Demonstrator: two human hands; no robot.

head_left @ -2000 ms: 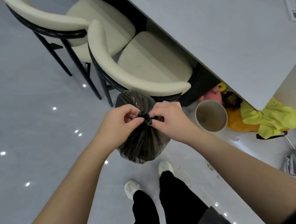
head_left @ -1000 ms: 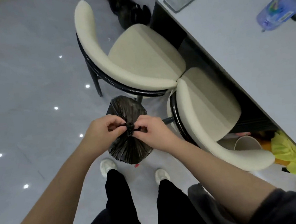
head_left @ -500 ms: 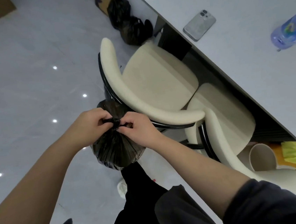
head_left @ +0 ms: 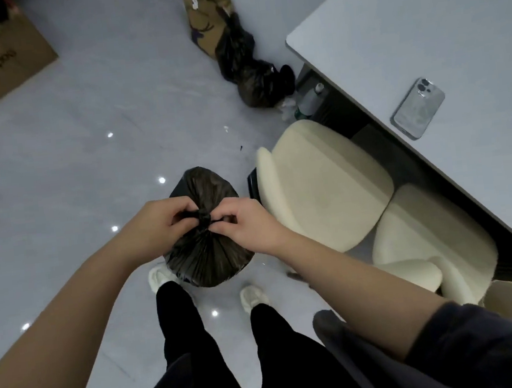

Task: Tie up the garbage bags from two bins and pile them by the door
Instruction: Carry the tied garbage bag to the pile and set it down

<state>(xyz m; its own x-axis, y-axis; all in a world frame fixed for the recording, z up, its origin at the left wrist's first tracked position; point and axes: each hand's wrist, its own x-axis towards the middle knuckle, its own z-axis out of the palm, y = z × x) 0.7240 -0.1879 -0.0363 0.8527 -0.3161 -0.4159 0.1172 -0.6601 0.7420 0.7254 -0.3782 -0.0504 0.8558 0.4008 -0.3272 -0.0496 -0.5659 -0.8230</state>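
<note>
**Lighting and Image Quality**

The scene is lit evenly and rather dimly from overhead. Small ceiling-light reflections are seen as white glare spots on the glossy floor [head_left: 92,154] from 7 to 9 o'clock. Shadows are soft and faint. Straight lines, such as the table [head_left: 419,18] edge at 2 o'clock, are bent by wide-angle distortion. Slight softness is noted throughout, strongest at the frame edges.

Bag [head_left: 206,256] hangs above the feet, chairs [head_left: 326,183] right under the table [head_left: 421,34] — phone [head_left: 419,108] on it.
</note>
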